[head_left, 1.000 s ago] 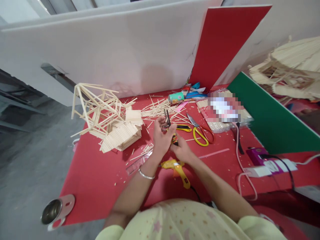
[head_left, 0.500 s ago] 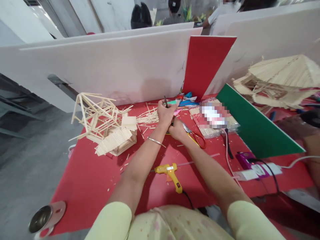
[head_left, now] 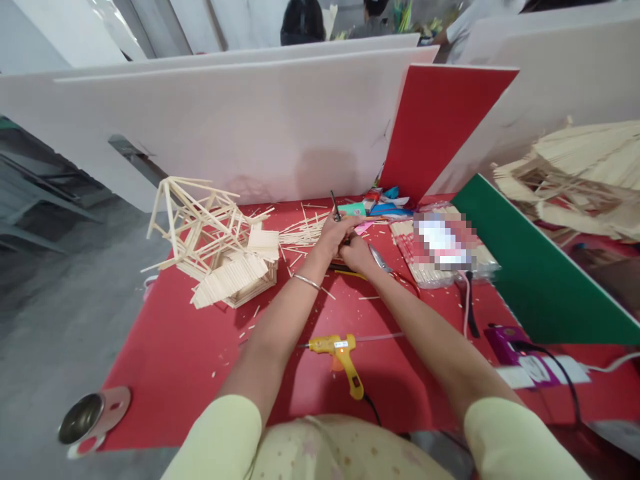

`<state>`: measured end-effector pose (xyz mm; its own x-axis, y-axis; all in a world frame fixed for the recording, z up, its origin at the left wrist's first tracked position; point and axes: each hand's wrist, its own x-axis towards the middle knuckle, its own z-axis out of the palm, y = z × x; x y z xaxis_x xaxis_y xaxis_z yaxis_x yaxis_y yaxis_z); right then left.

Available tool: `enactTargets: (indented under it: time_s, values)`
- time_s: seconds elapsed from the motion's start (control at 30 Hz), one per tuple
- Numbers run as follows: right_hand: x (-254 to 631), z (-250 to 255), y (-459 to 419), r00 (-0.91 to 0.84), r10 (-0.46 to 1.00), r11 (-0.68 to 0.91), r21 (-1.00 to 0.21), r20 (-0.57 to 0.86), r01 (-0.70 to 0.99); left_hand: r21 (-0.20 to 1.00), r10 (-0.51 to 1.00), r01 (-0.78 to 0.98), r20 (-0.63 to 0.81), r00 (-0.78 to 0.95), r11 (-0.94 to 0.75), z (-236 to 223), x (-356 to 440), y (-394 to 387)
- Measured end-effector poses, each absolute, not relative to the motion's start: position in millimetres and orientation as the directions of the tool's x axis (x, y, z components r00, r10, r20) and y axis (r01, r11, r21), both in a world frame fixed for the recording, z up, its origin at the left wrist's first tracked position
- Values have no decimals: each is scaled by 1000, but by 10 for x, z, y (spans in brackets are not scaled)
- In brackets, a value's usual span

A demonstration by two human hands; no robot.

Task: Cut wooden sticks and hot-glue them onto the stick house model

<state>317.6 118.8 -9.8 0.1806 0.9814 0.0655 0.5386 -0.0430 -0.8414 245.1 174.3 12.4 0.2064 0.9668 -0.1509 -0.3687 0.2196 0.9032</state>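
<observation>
The left hand (head_left: 334, 235) and the right hand (head_left: 356, 255) meet over the far part of the red tabletop (head_left: 200, 387). The left is closed around a dark, slim tool (head_left: 335, 200), whose thin end points up and away from the person. The right, its fingers curled, sits close against the left (what it grips, if anything, is hidden, so I cannot tell). The dark tool stands just beside a heap of loose thin sticks (head_left: 303, 233), with a green can (head_left: 353, 210) behind the hands.

Left of the heap rests a model (head_left: 227, 283) built of sticks, its open frame leaning up. Scissors (head_left: 379, 259) lie just right of the right hand, partly covered by the arm. Farther right are plastic-wrapped bundles of sticks (head_left: 425, 270), beside a slanted green board (head_left: 545, 273). Nearer the person, between the forearms, a yellow glue gun (head_left: 333, 344) lies on its side. A cup (head_left: 113, 403) is at the tabletop's left edge.
</observation>
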Motion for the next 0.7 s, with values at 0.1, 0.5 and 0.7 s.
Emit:
enactTargets:
  time_s: [0.1, 0.5, 0.7]
  values:
    - [3249, -79, 1250, 162, 983, -10, -853, 87, 522, 900, 954, -381, -108, 279, 213, 16, 2389, 1603]
    - [3287, 39, 930, 17, 1000, -16, -845, -8, 534, 878, 991, -476, 19, 131, 47, 28, 2353, 1379]
    - [3231, 93, 823, 102, 992, -126, -735, -78, 666, 899, 984, -411, -97, 152, 152, 43, 2467, 1263]
